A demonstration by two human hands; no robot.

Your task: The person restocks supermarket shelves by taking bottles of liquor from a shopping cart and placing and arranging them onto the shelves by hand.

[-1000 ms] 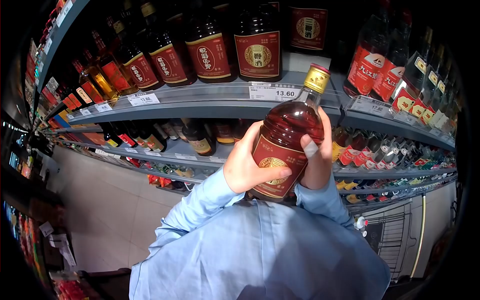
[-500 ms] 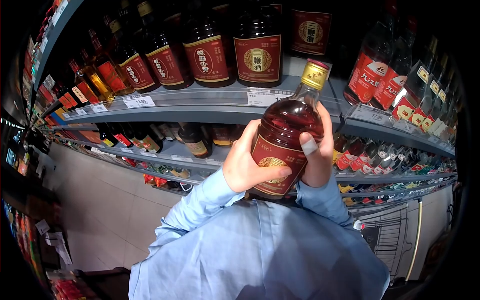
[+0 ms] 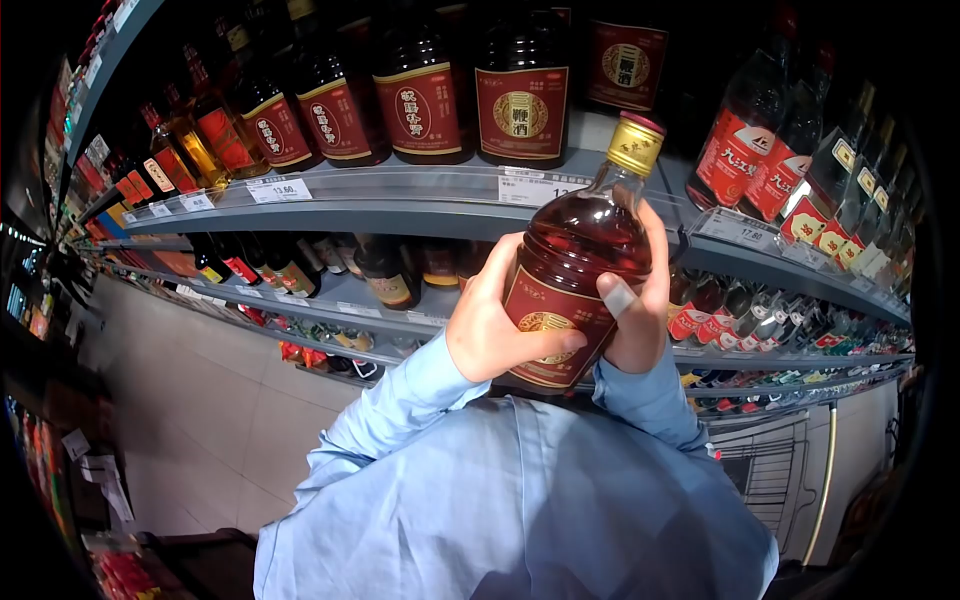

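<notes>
Both hands hold one large liquor bottle in front of my chest, tilted with its gold cap up and to the right. Dark red liquor shows through the glass, and its red label faces me. My left hand wraps the left side, thumb across the label. On the right side, my right hand grips the bottle; its thumb carries a whitish bandage. A matching bottle with a red label stands on the shelf just beyond. The fingers behind the held bottle are hidden.
The upper shelf curves across with price tags and rows of bottles. Red-labelled clear bottles stand at right. Lower shelves hold more bottles. A shopping cart is at lower right, and tiled floor lies at left.
The view has shifted slightly, so the shelves sit a little differently. Both hands keep the same grip on the liquor bottle.
</notes>
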